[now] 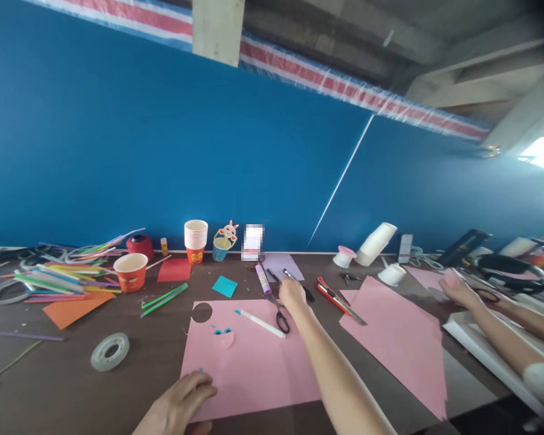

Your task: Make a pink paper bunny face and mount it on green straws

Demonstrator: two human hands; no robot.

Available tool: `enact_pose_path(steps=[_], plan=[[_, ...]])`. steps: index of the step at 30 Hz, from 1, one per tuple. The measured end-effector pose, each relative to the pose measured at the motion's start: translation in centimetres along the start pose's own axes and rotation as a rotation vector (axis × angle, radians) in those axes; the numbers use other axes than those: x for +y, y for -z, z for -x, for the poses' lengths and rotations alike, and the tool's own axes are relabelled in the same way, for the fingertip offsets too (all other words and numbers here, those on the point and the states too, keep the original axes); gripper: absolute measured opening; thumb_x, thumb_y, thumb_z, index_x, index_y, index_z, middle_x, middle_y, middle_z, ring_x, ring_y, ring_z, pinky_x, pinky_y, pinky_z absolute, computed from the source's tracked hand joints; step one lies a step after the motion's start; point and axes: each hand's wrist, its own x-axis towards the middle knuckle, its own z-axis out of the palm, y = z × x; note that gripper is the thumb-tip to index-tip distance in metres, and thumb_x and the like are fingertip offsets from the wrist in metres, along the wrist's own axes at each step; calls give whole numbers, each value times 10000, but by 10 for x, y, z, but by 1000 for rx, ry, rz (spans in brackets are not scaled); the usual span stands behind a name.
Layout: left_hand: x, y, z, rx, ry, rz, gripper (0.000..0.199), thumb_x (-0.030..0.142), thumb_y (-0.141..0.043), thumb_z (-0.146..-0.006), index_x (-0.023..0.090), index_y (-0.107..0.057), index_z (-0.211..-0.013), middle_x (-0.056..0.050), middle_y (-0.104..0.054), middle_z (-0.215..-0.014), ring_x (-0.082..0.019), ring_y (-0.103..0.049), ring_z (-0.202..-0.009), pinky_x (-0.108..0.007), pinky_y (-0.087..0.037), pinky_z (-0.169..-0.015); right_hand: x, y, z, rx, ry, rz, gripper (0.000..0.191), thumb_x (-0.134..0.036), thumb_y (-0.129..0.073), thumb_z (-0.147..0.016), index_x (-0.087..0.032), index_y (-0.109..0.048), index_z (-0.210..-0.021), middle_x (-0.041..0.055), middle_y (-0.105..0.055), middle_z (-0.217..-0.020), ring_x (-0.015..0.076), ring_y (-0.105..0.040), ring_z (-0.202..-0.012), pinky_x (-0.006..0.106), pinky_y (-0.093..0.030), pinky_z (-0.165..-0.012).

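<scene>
My right hand (293,294) reaches over the far edge of a pink sheet (249,380), its fingers closed round a dark pen (287,273) whose end sticks out past them. Close beside it lie black-handled scissors (281,321), a purple glue stick (262,280) and a white marker (263,324). My left hand (181,399) rests at the sheet's near left edge, fingers loosely bent and apart, holding nothing. On the sheet is a small pink cutout (226,339) with two blue-and-black eyes. A round hole (202,312) shows the dark table through the sheet's corner.
At left lie a tape roll (110,351), a red paper cup (131,272) and a pile of coloured strips (58,281). Stacked cups (196,241) stand by the blue wall. A utility knife (340,300) and more pink sheets (394,338) lie right, near another person's hand (460,289).
</scene>
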Motion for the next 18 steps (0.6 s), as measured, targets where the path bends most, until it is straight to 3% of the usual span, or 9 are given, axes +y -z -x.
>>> enact_pose_path(steps=[1, 3, 5, 6, 8, 10, 11, 15, 18], plan=[[0, 5, -3, -31, -32, -39, 331, 183, -544, -736, 266, -572, -1055, -48, -621, -1061, -184, -597, -953, -251, -492, -824, -2, 3, 6, 23, -1, -24, 202, -134, -468, -788, -105, -595, -942, 163, -590, -987, 242, -559, -924, 305, -389, -767], [0, 15, -8, 19, -49, -143, 389, 207, -523, -770, 259, -509, -1155, -66, -589, -1131, -196, -559, -1029, -279, -469, -872, -9, 8, 27, 65, 10, -96, 276, -180, -407, -825, -114, -538, -1060, 138, -586, -988, 216, -563, -898, 287, -404, -740], [-2, 23, -11, 109, -35, -250, 490, 233, -508, -794, 222, -396, -1270, -104, -522, -1226, -231, -486, -1125, -341, -430, -925, -18, 12, 62, 29, 75, -224, 338, -213, -393, -826, -164, -469, -1152, 39, -604, -808, 153, -576, -734, 232, -425, -637], [-2, 26, -13, 152, -29, -298, 539, 234, -502, -800, 196, -336, -1311, -125, -484, -1266, -248, -443, -1165, -373, -410, -944, -23, 12, 83, -86, 117, -473, 364, -207, -403, -804, -171, -457, -1162, 0, -577, -692, 134, -549, -600, 215, -412, -544], [-2, 31, -16, 208, -45, -371, 601, 212, -500, -798, 148, -262, -1346, -154, -434, -1305, -270, -380, -1211, -410, -386, -959, -35, 11, 127, -483, 162, -867, 362, -196, -448, -737, -185, -509, -1094, -44, -518, -595, 94, -478, -453, 183, -357, -433], [0, 32, -20, 198, -118, -393, 607, 184, -507, -782, 127, -270, -1338, -157, -446, -1294, -265, -384, -1203, -398, -404, -942, -45, 9, 163, -828, 61, -1053, 244, -176, -434, -689, -143, -602, -863, -50, -461, -503, 79, -434, -378, 171, -299, -369], [1, 32, -22, 183, -166, -380, 589, 168, -505, -772, 123, -300, -1321, -155, -471, -1270, -259, -409, -1180, -386, -421, -922, -49, 8, 176, -928, 15, -1131, 223, -171, -428, -674, -132, -608, -799, -44, -461, -476, 79, -432, -372, 168, -282, -363], [9, 27, -25, 89, -284, -198, 341, 114, -453, -754, 152, -505, -1089, -98, -635, -967, -203, -584, -890, -318, -493, -754, -61, 6, 196, -1085, 21, -1374, 185, -198, -492, -684, -87, -638, -704, 15, -539, -542, 58, -446, -454, 161, -292, -440], [15, 23, -22, -66, -175, -30, 103, 142, -458, -778, 186, -540, -822, -18, -633, -731, -124, -589, -630, -198, -462, -571, -67, 9, 193, -1093, 189, -1383, 209, -255, -661, -653, -119, -632, -808, 20, -573, -660, 76, -499, -568, 185, -361, -552]])
